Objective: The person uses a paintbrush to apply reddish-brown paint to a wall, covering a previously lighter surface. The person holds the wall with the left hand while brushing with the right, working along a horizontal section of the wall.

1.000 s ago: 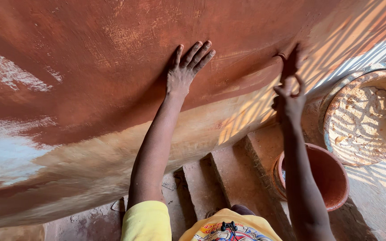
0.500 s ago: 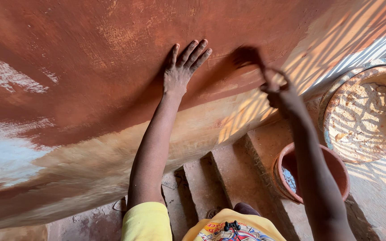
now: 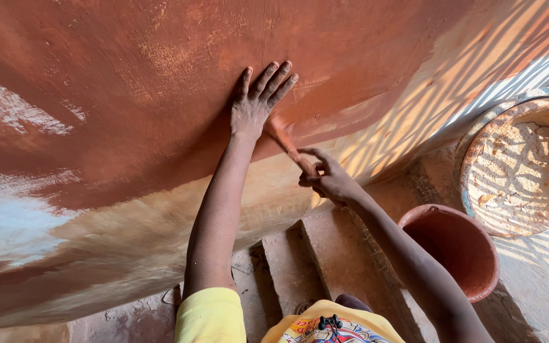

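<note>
1. Swept down and leftward since half a second ago, the right hand [image 3: 330,181] now works just below the left hand [image 3: 257,103], which stays flat on the wall.
2. Its fingers pinch the handle of a paintbrush [image 3: 289,145], closed tight around it; the brush is coated in red-brown paint, its tip touching the wall beside the left wrist.
3. The left hand lies wide open, fingers spread, palm pressed against the painted wall [image 3: 128,82], holding nothing.
4. Fresh red-brown paint covers the upper wall; below runs a paler orange band, and a whitish patch shows at far left.
5. Striped sunlight falls across the wall's right end.
6. On the stepped ground stand a terracotta-coloured bucket [image 3: 457,249] and, beyond it, a round paint-crusted basin [image 3: 523,170].
</note>
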